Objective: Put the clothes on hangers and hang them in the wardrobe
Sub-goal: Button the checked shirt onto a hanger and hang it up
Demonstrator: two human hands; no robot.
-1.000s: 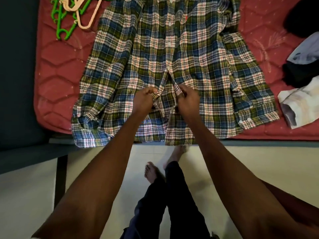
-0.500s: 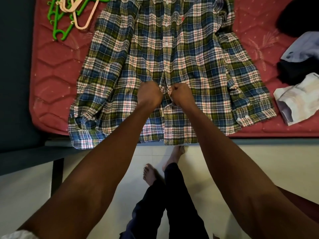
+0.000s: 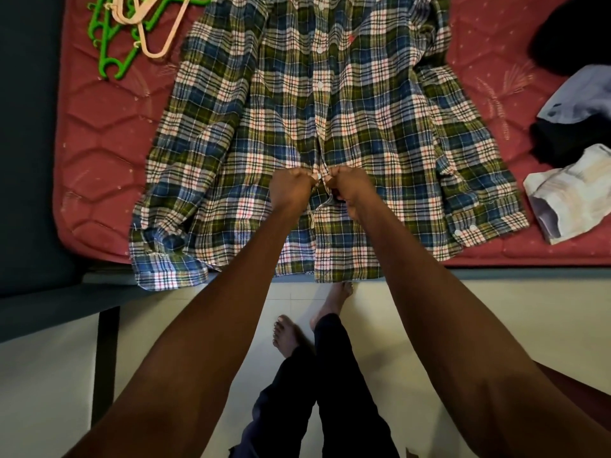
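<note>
On the red quilted mattress (image 3: 99,153): blue-green plaid button-front shirt (image 3: 231,133), laid flat, hem overhanging the edge
I see my left hand (image 3: 291,190) and right hand (image 3: 350,188) side by side, each pinched on the shirt's front placket

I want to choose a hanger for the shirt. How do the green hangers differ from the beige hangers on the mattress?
The green hangers are bright green with small hooks and notches along their frame; the beige hangers are pale with a plain, smooth outline. The beige hangers lie on top, and the green hangers lie partly under them. Both kinds lie in one tangled pile on the red mattress, left of the plaid shirt, and neither hand touches them.
</note>
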